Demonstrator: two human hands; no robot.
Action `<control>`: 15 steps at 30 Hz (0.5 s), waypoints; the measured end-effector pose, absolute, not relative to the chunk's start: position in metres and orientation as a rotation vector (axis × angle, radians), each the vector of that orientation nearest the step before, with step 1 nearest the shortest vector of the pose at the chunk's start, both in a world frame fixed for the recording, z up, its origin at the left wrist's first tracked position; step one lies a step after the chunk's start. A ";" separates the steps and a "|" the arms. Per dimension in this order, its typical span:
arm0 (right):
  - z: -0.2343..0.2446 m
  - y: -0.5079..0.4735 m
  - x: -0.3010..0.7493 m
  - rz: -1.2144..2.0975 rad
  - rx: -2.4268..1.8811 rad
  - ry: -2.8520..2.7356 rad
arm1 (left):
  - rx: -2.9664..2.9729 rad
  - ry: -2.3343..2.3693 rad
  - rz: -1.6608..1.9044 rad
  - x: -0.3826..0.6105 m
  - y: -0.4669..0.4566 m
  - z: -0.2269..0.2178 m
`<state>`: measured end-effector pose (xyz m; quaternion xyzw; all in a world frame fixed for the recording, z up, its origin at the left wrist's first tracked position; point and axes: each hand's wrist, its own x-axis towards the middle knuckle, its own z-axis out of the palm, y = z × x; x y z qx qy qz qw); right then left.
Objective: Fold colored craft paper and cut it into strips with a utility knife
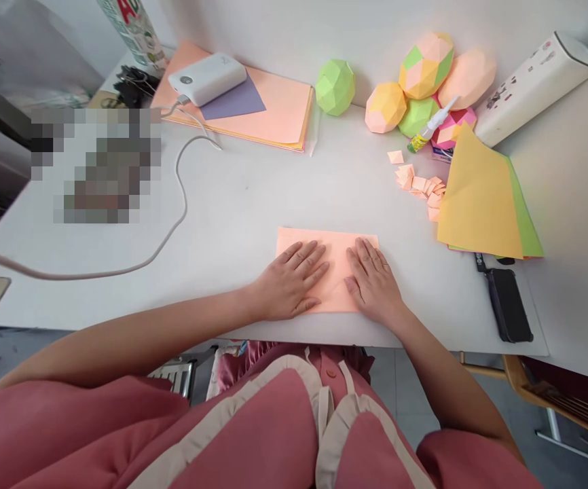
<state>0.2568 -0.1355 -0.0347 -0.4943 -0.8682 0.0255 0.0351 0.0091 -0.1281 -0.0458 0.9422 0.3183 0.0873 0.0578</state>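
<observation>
A folded sheet of peach paper (335, 246) lies on the white table (243, 204) close to its front edge. My left hand (291, 280) rests flat on the sheet's left half, fingers stretched out and pointing away from me. My right hand (373, 280) lies flat on the right half, fingers straight and close together. Both palms press the paper down. Neither hand holds anything.
At the back lie a stack of coloured paper (278, 112) with a white power bank (207, 78) and cable (179, 204). Paper polyhedra (424, 85), a glue bottle (432, 125), peach paper bits (419, 183), yellow and green sheets (482, 197) and a black phone (508, 304) sit on the right.
</observation>
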 end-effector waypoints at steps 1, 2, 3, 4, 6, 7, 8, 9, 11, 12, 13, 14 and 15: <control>-0.035 -0.136 0.256 0.078 -1.522 -2.670 | 2.859 0.955 0.260 0.009 -0.128 -0.046; -0.034 -0.136 0.256 0.076 -1.524 -2.672 | 2.861 0.943 0.259 0.008 -0.128 -0.045; -0.034 -0.136 0.256 0.072 -1.526 -2.673 | 2.862 0.934 0.261 0.008 -0.127 -0.045; -0.034 -0.136 0.256 0.069 -1.529 -2.673 | 2.863 0.928 0.264 0.008 -0.127 -0.045; -0.034 -0.136 0.256 0.070 -1.536 -2.667 | 2.866 0.927 0.277 0.008 -0.126 -0.045; -0.034 -0.136 0.256 0.074 -1.543 -2.662 | 2.867 0.928 0.286 0.008 -0.126 -0.045; -0.034 -0.136 0.256 0.080 -1.551 -2.657 | 2.868 0.929 0.295 0.008 -0.126 -0.045; -0.034 -0.137 0.254 0.086 -1.563 -2.652 | 2.867 0.930 0.304 0.008 -0.126 -0.045; -0.035 -0.139 0.248 0.093 -1.610 -2.632 | 2.867 0.929 0.315 0.009 -0.126 -0.046; -0.035 -0.141 0.242 0.093 -1.648 -2.611 | 2.869 0.929 0.313 0.009 -0.127 -0.046; -0.035 -0.144 0.234 0.092 -1.690 -2.586 | 2.872 0.931 0.311 0.010 -0.127 -0.046; -0.035 -0.147 0.226 0.091 -1.729 -2.557 | 2.875 0.935 0.311 0.010 -0.127 -0.046; -0.034 -0.150 0.217 0.090 -1.761 -2.530 | 2.875 0.939 0.313 0.011 -0.128 -0.046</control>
